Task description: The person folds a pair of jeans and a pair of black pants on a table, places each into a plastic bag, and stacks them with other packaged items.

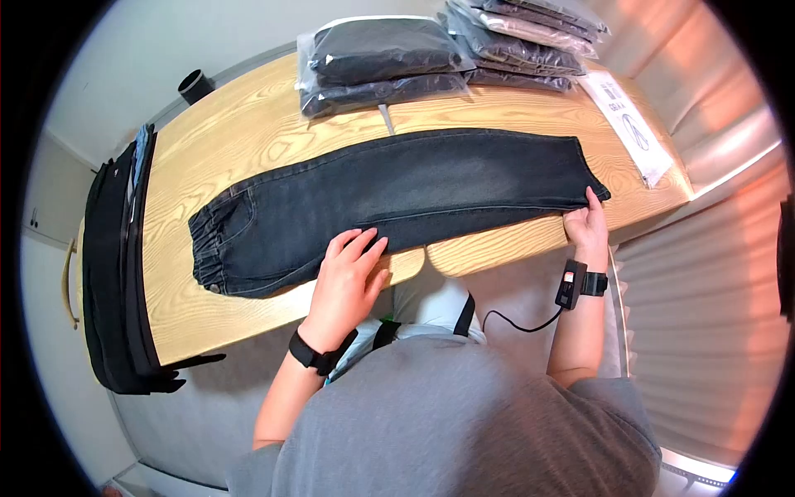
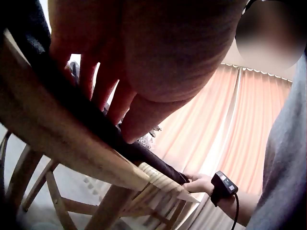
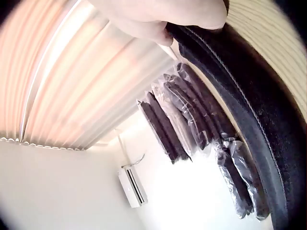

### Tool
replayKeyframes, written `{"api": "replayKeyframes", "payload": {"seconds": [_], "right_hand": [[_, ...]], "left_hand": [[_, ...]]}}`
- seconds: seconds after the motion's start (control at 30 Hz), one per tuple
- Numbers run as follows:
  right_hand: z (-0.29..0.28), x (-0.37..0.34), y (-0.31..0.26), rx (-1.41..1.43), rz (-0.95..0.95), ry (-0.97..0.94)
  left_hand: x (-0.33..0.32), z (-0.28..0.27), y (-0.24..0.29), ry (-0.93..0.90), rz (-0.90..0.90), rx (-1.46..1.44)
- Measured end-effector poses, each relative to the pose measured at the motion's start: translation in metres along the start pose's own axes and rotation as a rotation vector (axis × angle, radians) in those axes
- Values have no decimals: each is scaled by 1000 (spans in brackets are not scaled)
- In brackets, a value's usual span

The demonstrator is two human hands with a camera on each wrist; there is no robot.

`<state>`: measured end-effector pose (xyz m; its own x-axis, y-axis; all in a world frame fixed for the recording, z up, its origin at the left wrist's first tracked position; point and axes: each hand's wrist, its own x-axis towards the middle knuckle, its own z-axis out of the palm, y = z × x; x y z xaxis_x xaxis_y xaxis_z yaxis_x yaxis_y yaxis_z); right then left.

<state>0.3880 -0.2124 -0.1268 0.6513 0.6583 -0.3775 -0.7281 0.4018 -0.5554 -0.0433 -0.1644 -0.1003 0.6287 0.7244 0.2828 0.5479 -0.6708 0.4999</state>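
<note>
A pair of dark jeans [image 1: 373, 190], folded lengthwise, lies along the table with its elastic waistband [image 1: 207, 255] at the left and its leg hems at the right. The left hand [image 1: 344, 282] rests its spread, fairly straight fingers on the jeans' near edge, around the middle of their length. At the near corner of the hem, the right hand [image 1: 588, 225] pinches the denim between thumb and fingers. In the right wrist view, the jeans' stitched side seam [image 3: 240, 91] runs away from that hand.
Bagged garments [image 1: 389, 62] stand at the table's far side, with a taller stack [image 1: 522, 41] beside them. A flat white plastic bag [image 1: 627, 124] lies at the right. Dark trousers [image 1: 112, 265] hang over the left end. A gap splits the wooden table's [image 1: 178, 319] near edge.
</note>
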Motion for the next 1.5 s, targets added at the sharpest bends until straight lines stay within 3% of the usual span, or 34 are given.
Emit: {"api": "replayKeyframes", "payload": {"seconds": [0.23, 0.3, 0.33, 0.37, 0.43, 0.5, 0.57, 0.63, 0.67, 0.9, 1.0, 1.1, 1.17, 1.2, 1.33, 1.37, 1.43, 1.47, 1.5], "right_hand": [[32, 2, 11, -177, -113, 78], [61, -24, 21, -522, -456, -117], [83, -48, 31, -599, -496, -156], [96, -64, 40, -846, -624, -202], [122, -103, 63, -1485, -703, -169], [116, -117, 102, -1446, -886, -643], [112, -130, 129, -1799, -994, -1016], [91, -130, 155, -2061, -878, -1216], [86, -133, 159, -2028, -949, -1175], [86, -130, 162, -2027, -947, -1126], [99, -119, 159, -1682, -541, -1035], [157, -147, 155, -1423, -599, -870], [186, -162, 164, -1329, -606, -899], [196, -170, 174, -1242, -724, -953], [229, -203, 228, -1141, -767, -1191], [231, -209, 249, -1122, -807, -1283], [219, -234, 286, -1345, -686, -1434], [206, -242, 289, -1435, -570, -1580], [197, -250, 291, -1522, -444, -1723]], "left_hand": [[-1, 3, 1, 29, -3, 1], [-2, 2, 3, 37, -3, 14], [-3, 3, 2, 39, -8, 13], [-3, 4, 2, 42, -5, 16], [-3, 5, 1, 42, -1, 19], [-3, 5, 1, 42, 1, 20], [-3, 4, 2, 43, 2, 19], [-4, 4, 2, 45, -2, 18], [-4, 5, 1, 44, 0, 9], [-6, 6, -1, 55, 13, 10], [-7, 8, -3, 73, 31, 13], [-9, 9, -6, 86, 49, 35], [-9, 10, -7, 92, 60, 35], [-10, 9, -8, 105, 86, 57], [-18, 9, -13, 63, 93, -42], [-19, 22, -23, -15, -92, -295], [-33, 19, -17, 55, -210, -837], [-44, 30, -24, 33, -200, -905], [-52, 29, -30, -15, -79, -776]]}}
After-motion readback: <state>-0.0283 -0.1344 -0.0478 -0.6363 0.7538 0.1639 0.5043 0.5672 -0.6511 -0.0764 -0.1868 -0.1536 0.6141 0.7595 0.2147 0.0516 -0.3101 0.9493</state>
